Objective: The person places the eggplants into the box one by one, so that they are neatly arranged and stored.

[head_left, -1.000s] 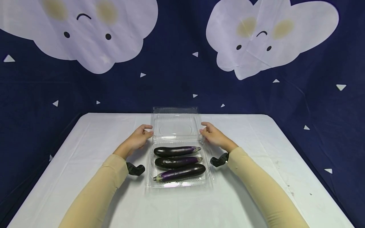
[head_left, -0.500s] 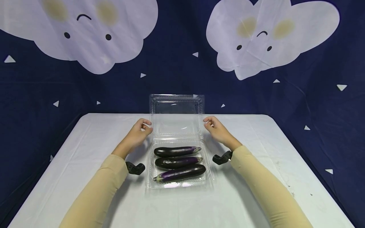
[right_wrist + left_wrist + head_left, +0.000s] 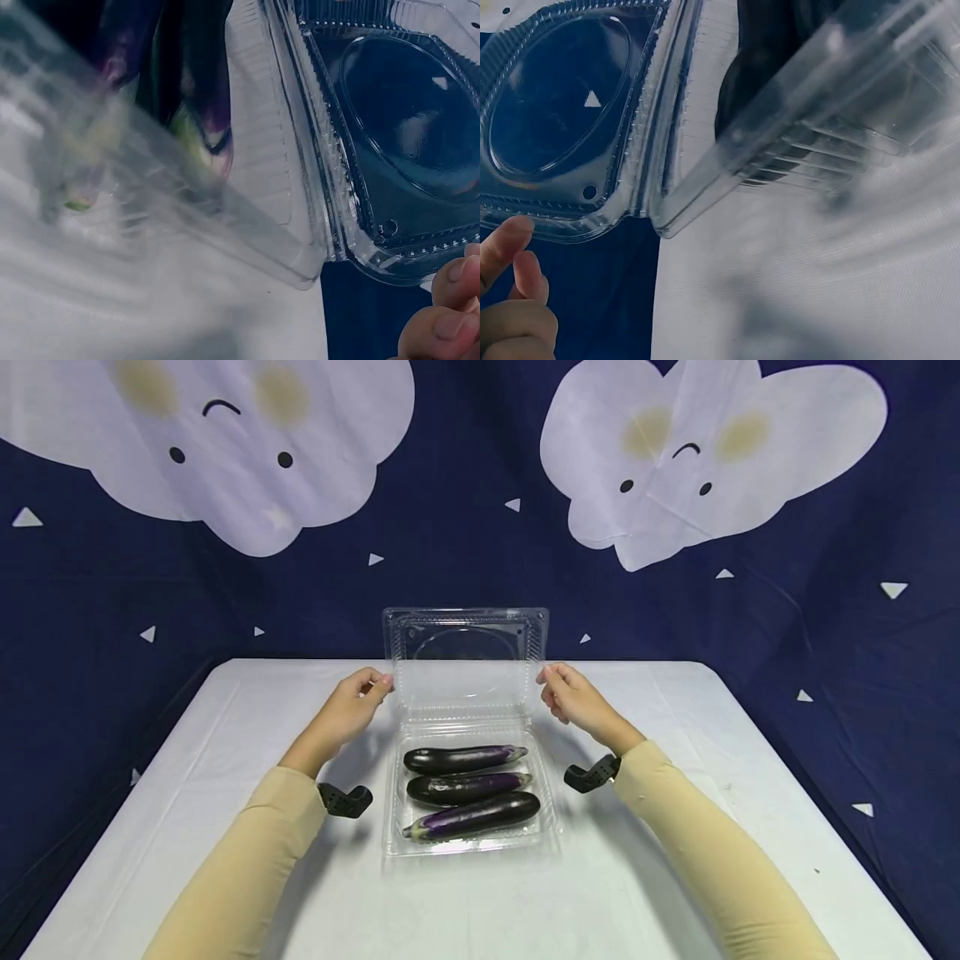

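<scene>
In the head view a clear plastic clamshell container (image 3: pixel 395 797) lies open in the middle of the table. Three dark purple eggplants (image 3: pixel 474 815) rest side by side in its base. The hinged lid (image 3: pixel 467 685) stands raised at the back. My left hand (image 3: pixel 347 706) holds the lid's left edge near the thumb and index finger. At the opposite edge, my right hand (image 3: pixel 579 700) holds the lid with its fingers bent. The wrist views show fingertips (image 3: pixel 516 227) at the lid's rim, while the right hand's fingers (image 3: pixel 444 328) are partly cut off.
A white cloth covers the table (image 3: pixel 465 910). Behind it hangs a dark blue curtain (image 3: pixel 465 527) with clouds and small white triangles. Black wrist-worn devices (image 3: pixel 345 800) sit under both forearms, close to the container's sides.
The lid has swung up from leaning further back and now looks larger and more upright. Both hands have shifted slightly outward and upward along its edges. The eggplants have stayed put.
</scene>
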The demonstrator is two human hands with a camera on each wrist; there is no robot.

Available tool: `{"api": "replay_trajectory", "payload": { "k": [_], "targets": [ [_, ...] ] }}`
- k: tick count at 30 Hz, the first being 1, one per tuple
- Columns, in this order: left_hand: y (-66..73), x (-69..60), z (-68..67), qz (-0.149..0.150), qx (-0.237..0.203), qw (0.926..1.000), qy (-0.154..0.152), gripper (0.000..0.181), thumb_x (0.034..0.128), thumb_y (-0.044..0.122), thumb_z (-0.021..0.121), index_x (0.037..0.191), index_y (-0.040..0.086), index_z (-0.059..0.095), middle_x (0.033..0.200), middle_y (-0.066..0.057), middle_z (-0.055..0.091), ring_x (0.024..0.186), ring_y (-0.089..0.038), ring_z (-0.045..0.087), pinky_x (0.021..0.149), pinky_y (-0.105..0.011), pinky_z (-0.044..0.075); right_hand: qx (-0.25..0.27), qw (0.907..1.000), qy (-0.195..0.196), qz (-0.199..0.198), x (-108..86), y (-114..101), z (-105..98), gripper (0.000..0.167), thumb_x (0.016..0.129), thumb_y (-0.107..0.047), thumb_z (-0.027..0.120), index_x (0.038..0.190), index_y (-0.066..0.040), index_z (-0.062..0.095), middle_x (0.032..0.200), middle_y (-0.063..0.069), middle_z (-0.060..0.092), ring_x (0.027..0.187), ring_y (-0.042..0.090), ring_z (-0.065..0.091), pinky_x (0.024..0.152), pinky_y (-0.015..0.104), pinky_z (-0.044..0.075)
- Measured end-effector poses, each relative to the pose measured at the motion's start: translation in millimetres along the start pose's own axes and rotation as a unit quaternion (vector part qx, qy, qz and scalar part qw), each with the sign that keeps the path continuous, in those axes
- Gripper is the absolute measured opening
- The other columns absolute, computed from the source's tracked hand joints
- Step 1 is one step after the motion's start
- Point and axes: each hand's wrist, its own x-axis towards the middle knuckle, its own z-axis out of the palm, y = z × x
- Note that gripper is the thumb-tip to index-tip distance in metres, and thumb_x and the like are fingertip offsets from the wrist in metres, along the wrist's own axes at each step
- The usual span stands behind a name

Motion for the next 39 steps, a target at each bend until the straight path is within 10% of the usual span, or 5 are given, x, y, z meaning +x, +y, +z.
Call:
{"api": "replay_trajectory", "payload": {
  "k": [9,24,32,39],
  "targets": [
    [6.4,-5.2,-7.3,-0.045,-0.007,0.9982,-0.038,0.071,0.1052,0.056,0.021,0.118,-0.003,0.059,0.087,-0.005,0.048,0.076,-0.019,0.044,0.065,-0.031,0.037,0.026,0.9997,-0.001,0.003,-8.2,-9,0,0.059,0.107,-0.051,0.025,0.107,0.004,0.048,0.072,0.005,0.048,0.045,0.012,0.038,0.045,0.024,0.032],
    [13.8,-24.3,-16.3,-0.093,-0.013,0.9895,-0.109,0.062,0.1043,0.055,0.026,0.123,0.003,0.054,0.081,-0.001,0.039,0.048,-0.008,0.023,0.043,-0.023,0.021,0.024,0.9987,-0.044,0.005,-31.4,-7,-4,0.067,0.104,-0.061,0.024,0.111,0.001,0.048,0.078,0.005,0.055,0.046,0.013,0.041,0.046,0.027,0.033],
    [18.9,-43.7,-19.4,-0.098,0.014,0.9881,-0.118,0.054,0.1023,0.052,0.033,0.132,0.012,0.055,0.096,-0.008,0.044,0.067,-0.016,0.038,0.054,-0.029,0.032,0.003,0.9981,-0.061,0.008,-52.6,-6,-9,0.061,0.106,-0.055,0.026,0.126,-0.004,0.054,0.082,0.005,0.061,0.048,0.012,0.043,0.049,0.025,0.036],
    [22.6,-62.3,-20.4,-0.090,0.021,0.9855,-0.142,0.062,0.1029,0.052,0.034,0.149,0.012,0.045,0.136,-0.025,0.049,0.115,-0.041,0.055,0.082,-0.052,0.050,-0.043,0.9955,-0.083,-0.016,-71.5,-8,-10,0.067,0.107,-0.053,0.024,0.121,0.002,0.059,0.060,0.004,0.050,0.047,0.012,0.042,0.049,0.027,0.038]
  ]
}}
